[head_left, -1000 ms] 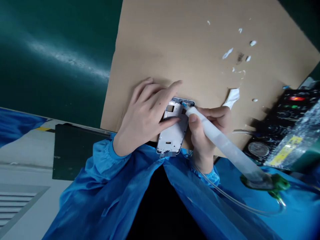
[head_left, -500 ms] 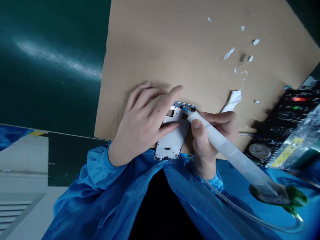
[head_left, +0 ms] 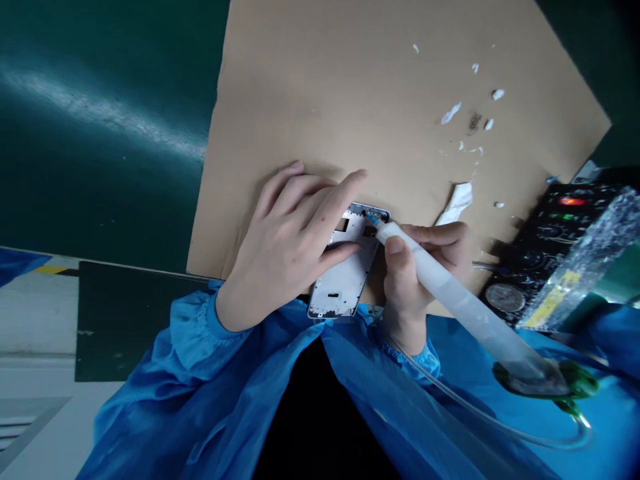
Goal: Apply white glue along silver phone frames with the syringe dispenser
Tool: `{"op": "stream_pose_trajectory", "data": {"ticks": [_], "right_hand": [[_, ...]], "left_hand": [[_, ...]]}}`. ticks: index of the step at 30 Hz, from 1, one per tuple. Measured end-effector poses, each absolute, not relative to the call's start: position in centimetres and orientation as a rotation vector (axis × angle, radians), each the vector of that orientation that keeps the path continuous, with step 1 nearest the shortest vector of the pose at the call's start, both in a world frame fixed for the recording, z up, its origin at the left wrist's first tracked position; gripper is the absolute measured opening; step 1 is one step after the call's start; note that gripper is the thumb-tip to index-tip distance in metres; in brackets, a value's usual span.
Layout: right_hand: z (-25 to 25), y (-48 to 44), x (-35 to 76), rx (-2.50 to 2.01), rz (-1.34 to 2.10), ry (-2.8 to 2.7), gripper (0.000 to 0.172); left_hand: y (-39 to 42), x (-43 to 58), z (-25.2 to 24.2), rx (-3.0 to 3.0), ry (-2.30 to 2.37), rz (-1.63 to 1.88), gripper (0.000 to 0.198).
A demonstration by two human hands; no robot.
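Left hand is pinching the light, probably bendy phone frame by its edges. Right hand is gripping the syringe at the frame's top.

Brown cardboard sheet on dark green worktop, spotted with white blobs. Black control unit, red lamp lit, at right edge.

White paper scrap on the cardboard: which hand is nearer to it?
Right. The right hand, gripping the syringe, lies just short of the scrap; the left hand is farther off, across the phone frame, which it holds.
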State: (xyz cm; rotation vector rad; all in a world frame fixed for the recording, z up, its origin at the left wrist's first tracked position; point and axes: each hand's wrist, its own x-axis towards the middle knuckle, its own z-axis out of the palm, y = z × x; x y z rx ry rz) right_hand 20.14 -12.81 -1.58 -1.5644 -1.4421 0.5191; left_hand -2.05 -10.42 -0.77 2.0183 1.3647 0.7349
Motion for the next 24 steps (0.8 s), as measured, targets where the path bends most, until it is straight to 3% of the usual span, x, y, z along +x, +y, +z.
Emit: {"op": "stream_pose_trajectory", "data": {"ticks": [9,14,20,24], "right_hand": [[-0.5,-13.3,20.0,-1.714,0.538,-1.427,0.049],[-0.5,-13.0,19.8,-1.645,0.588,-1.415,0.043],[-1.6,-12.4,20.1,-1.583,0.401,-1.457,0.054],[-1.7,-13.1,20.3,-1.695,0.51,-1.45,0.049]], "left_hand": [[-10.4,-2.1,-0.6,1.992,1.35,0.739,0.084],[-10.3,-2.1,-0.5,2.003,1.351,0.73,0.079],[-10.3,-2.0,-0.6,1.986,1.36,0.739,0.076],[-10.4,-2.0,-0.6,1.99,1.372,0.74,0.076]]}}
